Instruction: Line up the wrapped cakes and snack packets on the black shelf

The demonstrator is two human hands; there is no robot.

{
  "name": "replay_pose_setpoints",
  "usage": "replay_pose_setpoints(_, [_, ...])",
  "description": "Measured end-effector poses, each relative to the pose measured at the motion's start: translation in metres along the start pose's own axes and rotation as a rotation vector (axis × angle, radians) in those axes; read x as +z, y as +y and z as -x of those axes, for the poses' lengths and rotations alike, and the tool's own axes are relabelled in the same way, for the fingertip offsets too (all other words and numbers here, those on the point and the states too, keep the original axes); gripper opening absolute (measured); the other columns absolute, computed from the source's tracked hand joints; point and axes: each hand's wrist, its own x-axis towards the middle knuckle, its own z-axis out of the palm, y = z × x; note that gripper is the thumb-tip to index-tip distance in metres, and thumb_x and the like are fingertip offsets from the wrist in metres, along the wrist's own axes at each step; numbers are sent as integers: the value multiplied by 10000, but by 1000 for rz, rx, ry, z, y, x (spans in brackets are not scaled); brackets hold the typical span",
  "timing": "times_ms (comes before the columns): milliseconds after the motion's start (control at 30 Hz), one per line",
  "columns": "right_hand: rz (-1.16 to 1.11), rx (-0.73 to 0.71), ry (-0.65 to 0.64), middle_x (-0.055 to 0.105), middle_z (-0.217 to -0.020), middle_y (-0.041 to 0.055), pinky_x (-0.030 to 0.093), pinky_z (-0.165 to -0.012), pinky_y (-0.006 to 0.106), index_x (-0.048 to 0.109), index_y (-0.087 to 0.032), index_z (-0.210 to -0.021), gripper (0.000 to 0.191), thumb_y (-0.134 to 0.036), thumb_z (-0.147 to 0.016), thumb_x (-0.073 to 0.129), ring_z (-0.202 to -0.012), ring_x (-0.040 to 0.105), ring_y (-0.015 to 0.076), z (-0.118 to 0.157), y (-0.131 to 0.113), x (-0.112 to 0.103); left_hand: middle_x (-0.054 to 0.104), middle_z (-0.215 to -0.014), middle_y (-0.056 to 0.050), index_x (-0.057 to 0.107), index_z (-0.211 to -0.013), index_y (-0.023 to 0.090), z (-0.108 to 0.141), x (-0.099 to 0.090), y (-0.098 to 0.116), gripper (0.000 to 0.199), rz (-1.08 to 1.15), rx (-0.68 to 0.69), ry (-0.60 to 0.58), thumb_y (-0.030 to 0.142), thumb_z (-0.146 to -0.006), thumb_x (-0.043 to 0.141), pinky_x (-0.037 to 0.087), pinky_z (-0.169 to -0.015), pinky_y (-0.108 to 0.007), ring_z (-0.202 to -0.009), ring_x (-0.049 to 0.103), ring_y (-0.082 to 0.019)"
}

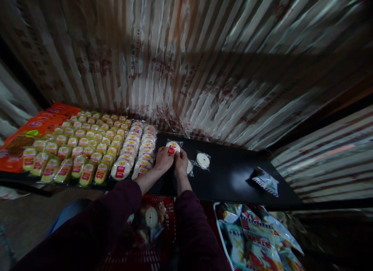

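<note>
Both my hands are at a round white cake [174, 146] in clear wrapping with a red label, over the black shelf. The fingers of my left hand [164, 160] close on its left lower edge. My right hand [181, 162] pinches the same cake from the right. Partly covered by my right hand, another wrapped white cake [189, 168] lies on the shelf. A further wrapped cake [203, 160] lies a little to the right, apart from my hand. Left of my hands run two rows of overlapping white cakes [147, 148] with red labels.
Rows of small yellow wrapped cakes [78, 150] and orange packets [37, 127] fill the left of the black shelf [224, 177]. A small snack bag [265, 181] lies at right. Below are a red basket [169, 212] and a white-rimmed container [218, 220] of snack bags. Corrugated sheeting rises behind.
</note>
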Motion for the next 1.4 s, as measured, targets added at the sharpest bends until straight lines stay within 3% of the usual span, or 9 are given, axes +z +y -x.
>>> replay_pose_setpoints(233, [132,-113,83,698,-840,39,496,-701,293,587,-166,-1095,373,-295,-757,497,-743,637,175,-32,14,19,614,-1141,-140,663,-790,159,-26,11,-1,209,44,-2,55,23,-651,588,282,-1056,-326,-1177,478,-277])
replay_pose_setpoints(500, [249,-22,125,698,-830,58,496,-724,307,606,-151,-1050,344,-241,-733,507,-742,637,187,-59,18,36,619,-1130,-145,665,-822,154,-48,14,-2,196,-9,-22,71,42,-687,578,281,-1054,-329,-1215,462,-292])
replay_pose_setpoints(667, [275,-37,106,701,-862,68,493,-753,314,618,-158,-1043,332,-236,-739,511,-763,636,187,-69,19,44,598,-1184,-181,662,-900,128,-60,13,1,185,-115,-61,49,93,-753,555,300,-1034,-346,-1194,493,-310])
replay_pose_setpoints(900, [361,-46,104,699,-893,96,476,-813,349,629,-141,-1049,322,-221,-765,499,-796,631,206,-83,21,54,615,-1174,-173,662,-897,140,-82,17,-7,151,-92,-103,38,127,-778,571,298,-1030,-337,-1216,481,-315])
replay_pose_setpoints(1133, [407,-100,50,696,-897,91,463,-840,352,640,-140,-1023,296,-228,-761,533,-811,615,197,-101,30,66,597,-1182,-186,660,-955,122,-103,22,-16,193,-255,-28,69,173,-833,518,312,-1030,-357,-1201,489,-316])
replay_pose_setpoints(1267, [387,-130,5,695,-934,71,462,-851,316,634,-160,-1006,269,-243,-772,532,-851,610,181,-106,36,74,613,-1173,-128,650,-1013,153,-113,25,-21,257,-496,92,44,191,-880,434,332,-1036,-358,-1215,469,-266])
replay_pose_setpoints(1400, [411,-156,-42,684,-1025,82,460,-852,284,596,-156,-1096,313,-257,-817,498,-905,611,175,-108,40,80,626,-1134,-137,652,-1021,126,-120,27,-28,325,-740,222,47,161,-897,353,357,-1024,-380,-1176,492,-260])
